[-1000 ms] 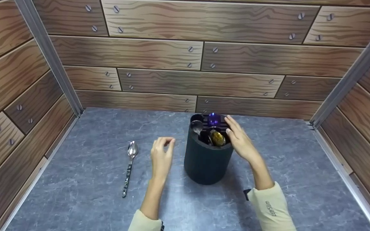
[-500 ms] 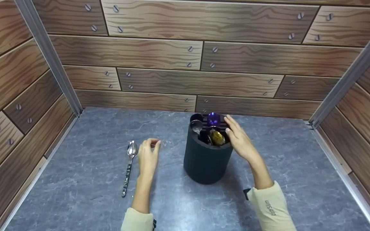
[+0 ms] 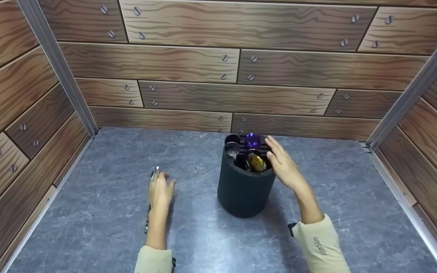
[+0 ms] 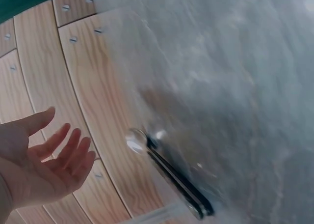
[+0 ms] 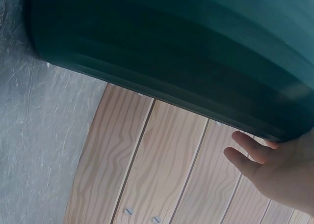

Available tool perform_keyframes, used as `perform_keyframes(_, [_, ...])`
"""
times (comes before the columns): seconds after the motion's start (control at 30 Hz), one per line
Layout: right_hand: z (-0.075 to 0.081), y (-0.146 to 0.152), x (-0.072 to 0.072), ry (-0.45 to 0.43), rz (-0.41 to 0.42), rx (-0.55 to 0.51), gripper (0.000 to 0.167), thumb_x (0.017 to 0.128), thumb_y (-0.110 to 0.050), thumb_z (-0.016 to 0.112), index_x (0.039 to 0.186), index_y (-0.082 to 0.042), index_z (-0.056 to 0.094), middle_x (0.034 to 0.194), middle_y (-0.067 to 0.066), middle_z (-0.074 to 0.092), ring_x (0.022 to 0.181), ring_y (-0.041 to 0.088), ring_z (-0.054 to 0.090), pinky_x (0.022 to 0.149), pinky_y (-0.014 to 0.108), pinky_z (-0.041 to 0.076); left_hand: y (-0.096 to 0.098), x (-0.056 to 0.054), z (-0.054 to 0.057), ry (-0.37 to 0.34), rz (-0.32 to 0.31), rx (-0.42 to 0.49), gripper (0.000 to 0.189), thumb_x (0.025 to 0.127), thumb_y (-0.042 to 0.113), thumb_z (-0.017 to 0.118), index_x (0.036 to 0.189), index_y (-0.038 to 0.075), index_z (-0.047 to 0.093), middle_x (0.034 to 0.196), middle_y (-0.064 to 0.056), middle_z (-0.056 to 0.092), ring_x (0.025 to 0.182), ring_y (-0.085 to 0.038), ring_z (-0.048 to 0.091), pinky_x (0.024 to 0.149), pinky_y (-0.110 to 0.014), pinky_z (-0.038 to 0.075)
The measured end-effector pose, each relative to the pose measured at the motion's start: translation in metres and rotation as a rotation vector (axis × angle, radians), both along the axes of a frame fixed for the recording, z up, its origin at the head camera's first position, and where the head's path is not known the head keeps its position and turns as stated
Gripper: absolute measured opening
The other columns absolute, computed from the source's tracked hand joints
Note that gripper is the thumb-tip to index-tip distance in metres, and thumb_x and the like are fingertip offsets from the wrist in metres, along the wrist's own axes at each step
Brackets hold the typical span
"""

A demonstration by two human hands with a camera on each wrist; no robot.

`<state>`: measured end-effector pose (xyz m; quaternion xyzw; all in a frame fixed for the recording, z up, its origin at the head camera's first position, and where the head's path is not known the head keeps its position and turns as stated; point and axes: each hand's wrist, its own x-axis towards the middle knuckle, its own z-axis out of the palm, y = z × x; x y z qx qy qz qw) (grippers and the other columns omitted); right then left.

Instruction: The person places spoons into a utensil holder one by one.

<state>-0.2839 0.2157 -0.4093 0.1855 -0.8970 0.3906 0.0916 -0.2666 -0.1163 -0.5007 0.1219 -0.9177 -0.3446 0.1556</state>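
My left hand (image 3: 160, 191) is over a spoon (image 3: 147, 224) on the table's left part and hides most of it in the head view. In the left wrist view that hand's fingers (image 4: 73, 155) are spread and slightly bent, apart from the spoon (image 4: 136, 140). The spoon has a silver bowl and a dark patterned handle. Against the right rim of a dark green cutlery holder (image 3: 244, 195) rests my right hand (image 3: 286, 168), its fingers extended. Upright in the holder are a purple spoon (image 3: 252, 141), a gold spoon (image 3: 257, 163) and a silvery-dark spoon (image 3: 232, 148).
A grey marbled tabletop (image 3: 120, 151) lies beneath everything. Wood-patterned walls (image 3: 188, 68) enclose its back and both sides, with metal strips at the corners. The holder stands right of centre.
My left hand has moved left from beside the holder to the spoon, and its fingers have come apart. The right hand and the holder have stayed in place.
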Motion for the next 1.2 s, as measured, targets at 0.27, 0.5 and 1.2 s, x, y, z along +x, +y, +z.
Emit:
perform_keyframes(0.27, [0.0,0.0,0.001,-0.001,0.002,0.0,0.045,0.1,-0.014,0.034,0.141,0.003,0.028,0.148,0.017,0.02,0.134,0.035,0.016,0.106,0.051,0.01,-0.017,0.004,-0.009,-0.213,0.051,0.003,0.041,0.082,0.006,0.064,0.116,-0.013,0.049,0.112,-0.034,0.049,0.106,-0.048,0.045,0.081,-0.057,0.042])
perform_keyframes(0.5, [0.0,0.0,0.001,0.005,-0.004,0.005,0.045,0.1,-0.014,0.034,0.141,0.003,0.029,0.148,0.016,0.02,0.134,0.033,0.016,0.106,0.051,0.008,-0.031,0.009,-0.014,-0.354,0.109,-0.058,0.032,0.088,-0.003,0.043,0.115,-0.019,0.042,0.112,-0.043,0.042,0.107,-0.052,0.041,0.079,-0.058,0.043])
perform_keyframes(1.2, [0.002,0.0,0.002,-0.025,-0.008,0.027,0.046,0.1,-0.016,0.032,0.143,0.001,0.027,0.149,0.013,0.018,0.135,0.033,0.015,0.107,0.051,0.006,-0.041,0.009,-0.02,-0.5,0.044,-0.072,0.025,0.089,0.0,0.043,0.104,-0.017,0.053,0.106,-0.034,0.055,0.099,-0.046,0.053,0.078,-0.054,0.043])
